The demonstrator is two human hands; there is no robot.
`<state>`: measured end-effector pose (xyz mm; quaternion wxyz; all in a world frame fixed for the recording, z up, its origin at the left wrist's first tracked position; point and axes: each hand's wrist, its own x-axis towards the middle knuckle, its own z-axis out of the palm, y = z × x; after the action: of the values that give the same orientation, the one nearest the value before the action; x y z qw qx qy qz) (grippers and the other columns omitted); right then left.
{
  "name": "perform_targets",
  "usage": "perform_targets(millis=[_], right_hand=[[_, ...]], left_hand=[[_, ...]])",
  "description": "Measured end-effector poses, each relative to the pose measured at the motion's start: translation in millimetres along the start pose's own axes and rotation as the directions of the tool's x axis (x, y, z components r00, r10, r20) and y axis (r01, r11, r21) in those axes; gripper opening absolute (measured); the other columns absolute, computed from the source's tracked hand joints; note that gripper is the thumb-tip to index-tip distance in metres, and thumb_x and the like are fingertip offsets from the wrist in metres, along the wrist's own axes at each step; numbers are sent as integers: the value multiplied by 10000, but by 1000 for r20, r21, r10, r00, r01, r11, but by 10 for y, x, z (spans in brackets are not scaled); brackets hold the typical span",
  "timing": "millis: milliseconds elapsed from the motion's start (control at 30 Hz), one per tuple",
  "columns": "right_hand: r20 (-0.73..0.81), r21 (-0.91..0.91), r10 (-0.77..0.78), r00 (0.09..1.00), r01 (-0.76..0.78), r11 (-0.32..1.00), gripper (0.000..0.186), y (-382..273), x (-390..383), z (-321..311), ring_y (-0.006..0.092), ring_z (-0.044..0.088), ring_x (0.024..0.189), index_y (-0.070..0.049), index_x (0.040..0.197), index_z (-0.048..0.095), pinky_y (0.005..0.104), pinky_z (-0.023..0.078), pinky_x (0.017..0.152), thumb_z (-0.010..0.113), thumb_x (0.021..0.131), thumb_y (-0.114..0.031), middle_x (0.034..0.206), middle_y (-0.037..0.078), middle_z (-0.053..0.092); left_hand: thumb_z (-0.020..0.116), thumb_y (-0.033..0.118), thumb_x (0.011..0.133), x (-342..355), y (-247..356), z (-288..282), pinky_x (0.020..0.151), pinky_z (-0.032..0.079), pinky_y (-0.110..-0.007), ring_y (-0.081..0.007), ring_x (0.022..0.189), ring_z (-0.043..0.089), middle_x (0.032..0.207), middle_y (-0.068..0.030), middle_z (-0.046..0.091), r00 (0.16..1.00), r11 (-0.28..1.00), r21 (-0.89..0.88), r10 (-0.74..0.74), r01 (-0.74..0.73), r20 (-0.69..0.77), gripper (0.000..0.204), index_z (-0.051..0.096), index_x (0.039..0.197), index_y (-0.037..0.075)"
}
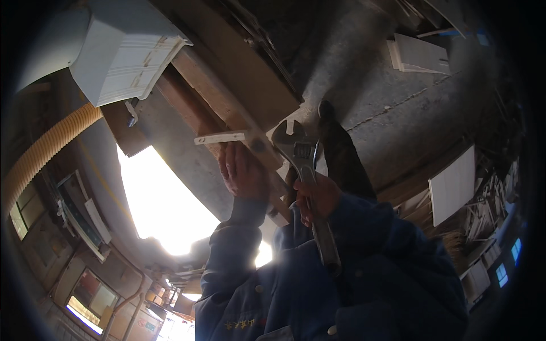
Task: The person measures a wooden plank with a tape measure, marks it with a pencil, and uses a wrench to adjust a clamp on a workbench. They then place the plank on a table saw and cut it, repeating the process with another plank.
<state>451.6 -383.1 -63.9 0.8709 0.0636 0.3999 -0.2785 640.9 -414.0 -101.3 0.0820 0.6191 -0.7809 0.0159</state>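
My right hand (319, 196) is closed round the handle of a large metal adjustable wrench (306, 156). The wrench stands nearly upright in view, its jaw end away from me and nothing visible between the jaws. My left hand (244, 170) lies on a brown wooden frame (224, 102), fingers stretched along it and the palm hidden. Just beyond those fingertips a short pale strip (220, 137) crosses the frame; whether the fingers touch it I cannot tell. Blue sleeves cover both my forearms.
A grey-white machine housing (128, 54) with a ribbed yellow hose (51, 153) stands at the far left. White boards (453, 184) and scrap wood (492, 207) lie on the right. More boards (421, 54) rest on the concrete floor (392, 102). Strong glare hides part of the left.
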Motion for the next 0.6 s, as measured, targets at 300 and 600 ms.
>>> perform_targets(millis=[300, 600], right_hand=[[-105, -7, -87, 991, 87, 996, 181, -111, -33, -270, 224, 514, 434, -50, 949, 506, 399, 446, 414, 586, 869, -192, 621, 122, 534], [-464, 3, -344, 817, 389, 921, 168, -1405, -477, -815, 247, 556, 503, -68, 862, 578, 404, 470, 456, 658, 824, -210, 707, 94, 586]], left_hand=[[572, 97, 753, -63, -69, 66, 1019, 342, -504, -343, 1186, 437, 1173, -202, 502, 997, 998, -49, 38, -41, -62, 370, 557, 1062, -107], [557, 76, 850, -198, -127, 134, 981, 398, -468, -372, 1177, 467, 1218, -200, 514, 984, 950, -303, -123, 78, -130, 307, 542, 1140, -23]])
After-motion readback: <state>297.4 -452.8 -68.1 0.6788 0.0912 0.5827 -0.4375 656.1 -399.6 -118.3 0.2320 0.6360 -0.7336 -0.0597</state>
